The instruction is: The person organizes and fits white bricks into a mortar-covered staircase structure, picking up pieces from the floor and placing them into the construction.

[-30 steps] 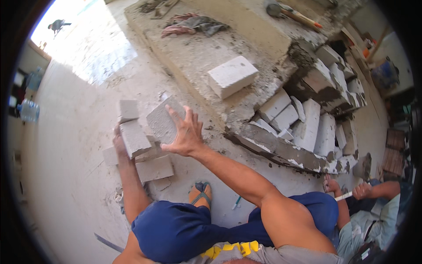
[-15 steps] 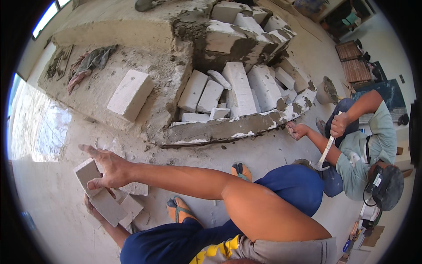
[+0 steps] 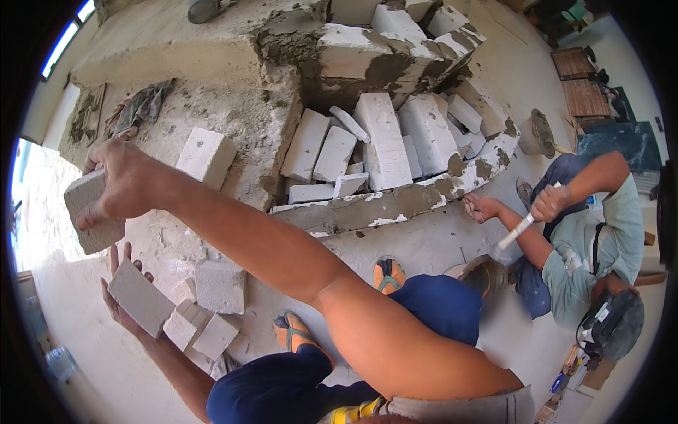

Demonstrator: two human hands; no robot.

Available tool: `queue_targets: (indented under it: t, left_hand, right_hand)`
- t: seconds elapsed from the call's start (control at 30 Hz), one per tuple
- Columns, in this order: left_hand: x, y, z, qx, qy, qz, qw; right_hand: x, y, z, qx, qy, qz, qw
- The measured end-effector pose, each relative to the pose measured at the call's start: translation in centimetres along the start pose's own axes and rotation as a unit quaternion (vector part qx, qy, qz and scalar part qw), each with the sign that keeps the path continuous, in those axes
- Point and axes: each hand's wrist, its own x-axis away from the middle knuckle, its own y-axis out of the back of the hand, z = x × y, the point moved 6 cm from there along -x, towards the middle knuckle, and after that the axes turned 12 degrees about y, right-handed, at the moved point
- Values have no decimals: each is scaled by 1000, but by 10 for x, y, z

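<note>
My right hand (image 3: 131,180) reaches across to the far left and grips a small grey-white block (image 3: 95,222), its thumb over the near face. Below it, my left hand (image 3: 121,311) holds a second block piece (image 3: 141,298) from behind and underneath, fingertips showing past its upper edge. A gap separates the two pieces. Beside my left hand, several broken block pieces (image 3: 220,286) lie in a small pile on the floor. Farther off, a larger white block (image 3: 206,157) rests on the mortar-covered step.
A curved, mortared block border (image 3: 381,210) encloses loose white blocks (image 3: 385,141). On the right, a crouching co-worker (image 3: 600,226) swings a hammer (image 3: 519,233). Nearby stand a bucket (image 3: 487,274) and another bucket (image 3: 537,138). A cloth (image 3: 145,102) lies on the step, a clear bottle (image 3: 62,362) at lower left.
My right hand has lifted its block up and leftward, away from the piece in my left hand. My left hand has moved left and up, uncovering more of the pile. The co-worker's hammer has shifted.
</note>
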Motion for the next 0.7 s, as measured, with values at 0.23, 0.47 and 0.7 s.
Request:
queue_targets:
  t: [0.23,0.47,0.7]
  left_hand:
    - [7,25,-40,112,98,-72,986]
    - [119,-132,9,116,342,-297,884]
    - [241,-218,2,158,540,-226,795]
  right_hand:
    - [0,-18,15,-164,-119,-149,968]
    - [138,49,74,-146,-295,-442,834]
    - [187,150,155,-2,-309,-569,762]
